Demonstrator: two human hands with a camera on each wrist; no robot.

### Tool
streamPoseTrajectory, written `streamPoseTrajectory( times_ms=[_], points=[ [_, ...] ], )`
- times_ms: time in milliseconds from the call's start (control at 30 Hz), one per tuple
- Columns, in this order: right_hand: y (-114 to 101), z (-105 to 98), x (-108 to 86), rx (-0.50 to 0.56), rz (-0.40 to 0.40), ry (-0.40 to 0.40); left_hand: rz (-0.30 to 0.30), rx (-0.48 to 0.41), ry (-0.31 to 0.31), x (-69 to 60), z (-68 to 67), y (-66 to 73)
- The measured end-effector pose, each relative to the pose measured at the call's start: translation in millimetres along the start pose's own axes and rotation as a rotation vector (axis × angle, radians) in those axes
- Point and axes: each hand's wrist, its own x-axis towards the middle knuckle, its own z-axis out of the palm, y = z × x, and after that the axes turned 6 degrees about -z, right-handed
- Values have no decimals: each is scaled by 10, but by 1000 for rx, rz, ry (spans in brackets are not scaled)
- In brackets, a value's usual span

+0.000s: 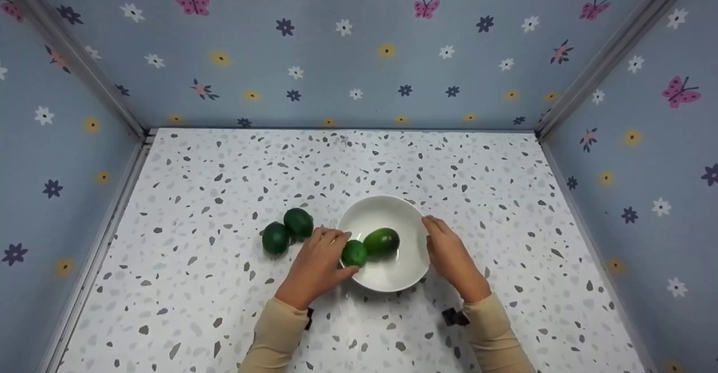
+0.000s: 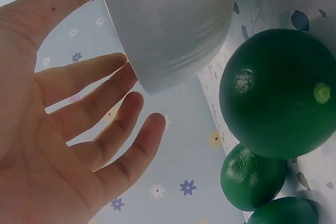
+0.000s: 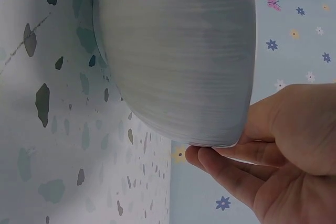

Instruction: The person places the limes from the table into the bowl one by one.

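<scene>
A white bowl (image 1: 401,269) holds two smooth green avocados; one avocado (image 1: 383,242) lies near the middle, another (image 1: 354,253) by the left rim. My left hand (image 1: 317,263) spreads over that left rim, thumb apart from the fingers, around the second avocado. In the left wrist view its fingers are loosely extended, some fingertips at the bowl's edge. My right hand (image 1: 453,252) holds the bowl's right rim; its fingertips (image 3: 207,158) meet the rim in the right wrist view. Left of the bowl sit dark green avocados (image 1: 276,238), with a large near one (image 2: 278,95) in the left wrist view.
The bowl stands on a white speckled tabletop (image 1: 185,238). Blue panels (image 1: 359,42) with flowers and butterflies rise at the back and both sides. Small black objects (image 1: 453,317) show at each wrist.
</scene>
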Motion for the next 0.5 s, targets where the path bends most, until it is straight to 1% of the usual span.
streamPoseTrajectory(
  times_ms=[133, 233, 300, 367, 500],
  points=[
    [3, 10, -2, -20, -36, 28, 10, -28, 28, -40, -44, -36],
    [13, 23, -4, -35, -63, 44, -24, -55, 35, -83, -104, -64],
    [18, 30, -7, -40, -71, 46, -44, -81, 52, -123, -158, -86],
    [22, 32, -9, -34, -66, 44, -58, -91, 84, -168, -218, -113],
    [15, 20, -8, -22, -52, 40, -69, -71, 149, -269, -334, -191]
  ],
)
